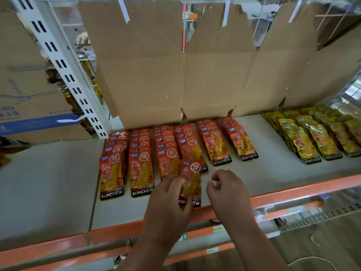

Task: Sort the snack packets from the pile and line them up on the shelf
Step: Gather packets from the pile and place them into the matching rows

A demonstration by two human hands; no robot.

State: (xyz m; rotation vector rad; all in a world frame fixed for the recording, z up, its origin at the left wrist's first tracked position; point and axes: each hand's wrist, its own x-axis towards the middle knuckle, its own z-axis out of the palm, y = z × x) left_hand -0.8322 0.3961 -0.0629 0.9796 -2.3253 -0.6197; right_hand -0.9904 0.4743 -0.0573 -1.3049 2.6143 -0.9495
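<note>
Red-orange packets point(141, 173) are showing yellow centres and black bands. Yellow packets point(312, 140) at 3 o'clock are showing matching black bands. Shelf rail point(293, 192) at 6 o'clock is showing orange, cardboard point(146, 75) brown.

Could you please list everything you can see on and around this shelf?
red snack packets: six overlapping rows, red-orange, left-centre of the shelf
held red packet: one, red-orange, in front of the middle rows
yellow snack packets: several overlapping rows, yellow, right end of the shelf
shelf board: one, pale grey, under the packets
shelf rail: one, orange, along the front edge
cardboard sheets: several, brown, standing behind the rows
slotted upright: one, white, back left
printed carton: one, brown with blue print, far left
left hand: grips the held red packet
right hand: beside that packet, fingers loosely curled, holding nothing
</note>
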